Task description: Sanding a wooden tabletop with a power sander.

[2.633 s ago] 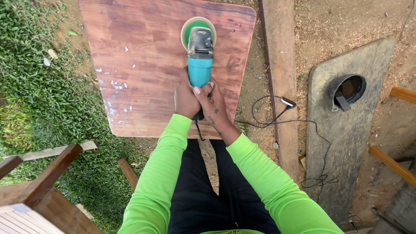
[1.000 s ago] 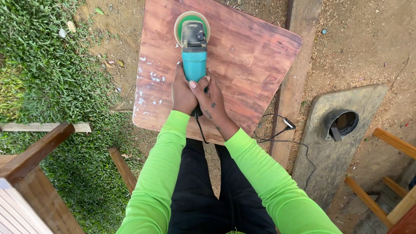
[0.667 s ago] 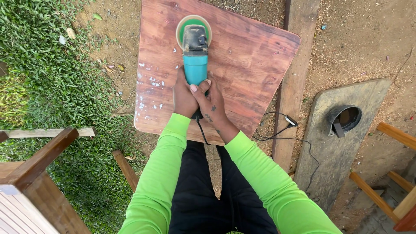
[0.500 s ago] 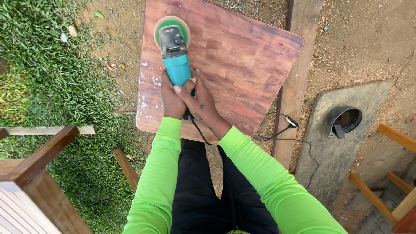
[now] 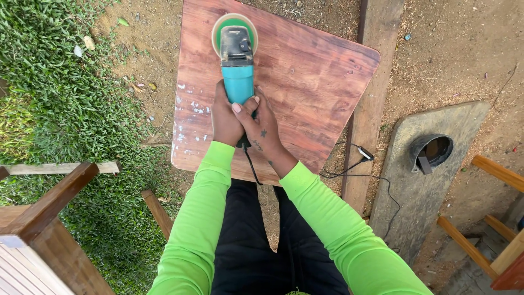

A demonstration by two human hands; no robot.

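Both hands, left hand (image 5: 225, 117) and right hand (image 5: 261, 124), grip closed around teal sander (image 5: 237, 65); disc on far edge of reddish wooden board (image 5: 305, 82). White paint flecks remain near board's left edge.

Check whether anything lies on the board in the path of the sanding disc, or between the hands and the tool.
Nothing visible does. Both the left hand and the right hand wrap the teal sander directly, and its green disc sits flat on the reddish wooden board, whose surface carries only white paint flecks near the left edge.
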